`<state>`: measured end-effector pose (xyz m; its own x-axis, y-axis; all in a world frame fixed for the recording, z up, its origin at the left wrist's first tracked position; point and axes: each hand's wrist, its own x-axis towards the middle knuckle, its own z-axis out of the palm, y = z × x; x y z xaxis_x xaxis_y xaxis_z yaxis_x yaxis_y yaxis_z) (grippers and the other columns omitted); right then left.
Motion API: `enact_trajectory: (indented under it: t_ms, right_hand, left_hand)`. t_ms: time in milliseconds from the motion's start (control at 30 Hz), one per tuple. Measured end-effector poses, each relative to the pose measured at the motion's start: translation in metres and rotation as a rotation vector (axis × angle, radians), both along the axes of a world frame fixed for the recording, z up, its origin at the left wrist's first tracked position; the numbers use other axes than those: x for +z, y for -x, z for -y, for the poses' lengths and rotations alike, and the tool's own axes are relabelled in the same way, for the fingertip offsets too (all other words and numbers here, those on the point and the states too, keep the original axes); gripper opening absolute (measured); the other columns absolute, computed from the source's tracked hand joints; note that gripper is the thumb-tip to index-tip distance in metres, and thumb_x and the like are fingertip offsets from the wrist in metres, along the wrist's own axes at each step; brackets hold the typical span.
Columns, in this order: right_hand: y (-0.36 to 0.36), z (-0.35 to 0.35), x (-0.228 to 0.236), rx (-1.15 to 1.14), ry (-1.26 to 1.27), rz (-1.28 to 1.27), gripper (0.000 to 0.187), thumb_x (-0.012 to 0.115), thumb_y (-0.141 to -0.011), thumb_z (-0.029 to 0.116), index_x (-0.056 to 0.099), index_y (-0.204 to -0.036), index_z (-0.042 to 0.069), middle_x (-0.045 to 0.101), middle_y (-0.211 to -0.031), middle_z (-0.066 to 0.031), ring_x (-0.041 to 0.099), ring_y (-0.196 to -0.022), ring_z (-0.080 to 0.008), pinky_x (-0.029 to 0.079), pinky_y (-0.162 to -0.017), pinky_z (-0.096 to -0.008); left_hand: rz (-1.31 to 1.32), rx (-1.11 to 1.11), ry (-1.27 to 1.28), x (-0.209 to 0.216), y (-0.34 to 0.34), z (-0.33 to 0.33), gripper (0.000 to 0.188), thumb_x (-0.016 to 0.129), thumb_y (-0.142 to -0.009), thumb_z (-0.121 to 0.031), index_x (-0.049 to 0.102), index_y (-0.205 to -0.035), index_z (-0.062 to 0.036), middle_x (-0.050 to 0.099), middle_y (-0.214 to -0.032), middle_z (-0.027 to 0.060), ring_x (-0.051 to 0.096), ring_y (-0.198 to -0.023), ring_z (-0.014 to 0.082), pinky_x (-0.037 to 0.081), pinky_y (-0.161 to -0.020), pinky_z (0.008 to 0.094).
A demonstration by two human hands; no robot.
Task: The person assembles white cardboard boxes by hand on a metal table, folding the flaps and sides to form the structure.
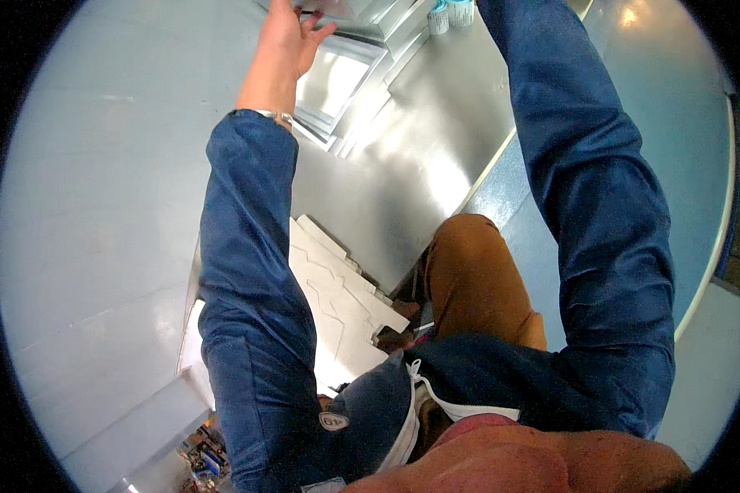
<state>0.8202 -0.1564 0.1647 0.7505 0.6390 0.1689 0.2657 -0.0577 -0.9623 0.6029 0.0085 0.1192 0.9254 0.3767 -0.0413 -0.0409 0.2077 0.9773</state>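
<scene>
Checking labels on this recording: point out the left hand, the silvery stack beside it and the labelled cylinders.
Left hand (290,39), head view: middle of the hand.
Silvery stack (335,80), head view: bright top face.
Labelled cylinders (461,14), head view: right one's label.

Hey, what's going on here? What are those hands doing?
A person in blue sleeves has both arms stretched forward. The left hand is at a pile of shiny silvery pieces, its fingers spread; whether it grips one is hard to tell. The right hand is out of the picture, past the top edge. Turquoise-and-white rolls stand near the pile, and zigzag-edged whitish sheets lie closer to the person.
</scene>
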Motion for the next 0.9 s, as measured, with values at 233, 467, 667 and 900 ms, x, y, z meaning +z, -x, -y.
enact_trajectory:
  t_ms: [233,467,667,900]
  right_hand:
    - [-0.035,-0.005,0.009,-0.569,-0.157,0.284,0.063,0.055,-0.098,0.059,0.064,-0.121,0.001,0.066,-0.113,-0.0184,0.062,-0.101,-0.0313,0.048,-0.093,-0.0449]
    - [0.148,0.061,-0.033,-0.101,0.161,0.123,0.059,0.06,-0.097,0.044,0.06,-0.133,-0.002,0.064,-0.126,-0.0272,0.062,-0.115,-0.0396,0.048,-0.1,-0.0459]
    - [0.185,0.038,-0.186,-0.295,0.134,0.427,0.061,0.057,-0.101,0.052,0.063,-0.13,-0.003,0.069,-0.12,-0.0237,0.068,-0.111,-0.0343,0.054,-0.095,-0.0407]
    - [0.208,0.01,-0.185,-0.056,0.033,0.111,0.06,0.058,-0.1,0.05,0.062,-0.131,-0.001,0.067,-0.124,-0.0228,0.063,-0.117,-0.037,0.048,-0.103,-0.0421]
  left_hand:
    - [0.041,-0.037,0.187,0.013,-0.011,0.014,0.085,0.034,-0.102,-0.072,0.02,-0.164,-0.0153,0.023,-0.168,0.0134,0.027,-0.151,0.0365,0.021,-0.12,0.0621]
    - [-0.152,0.604,-0.261,-0.04,0.117,-0.038,0.076,0.058,-0.103,-0.039,0.023,-0.16,-0.0036,0.036,-0.158,0.021,0.037,-0.146,0.0323,0.036,-0.117,0.0443]
    - [-0.394,0.454,0.18,-0.095,0.114,0.023,0.075,0.053,-0.102,-0.053,0.028,-0.161,-0.0133,0.033,-0.164,0.0104,0.038,-0.146,0.031,0.033,-0.115,0.0535]
    - [-0.333,0.446,0.201,-0.128,0.135,-0.03,0.076,0.056,-0.101,-0.054,0.029,-0.16,-0.0141,0.038,-0.161,0.0106,0.041,-0.144,0.0312,0.037,-0.11,0.0577]
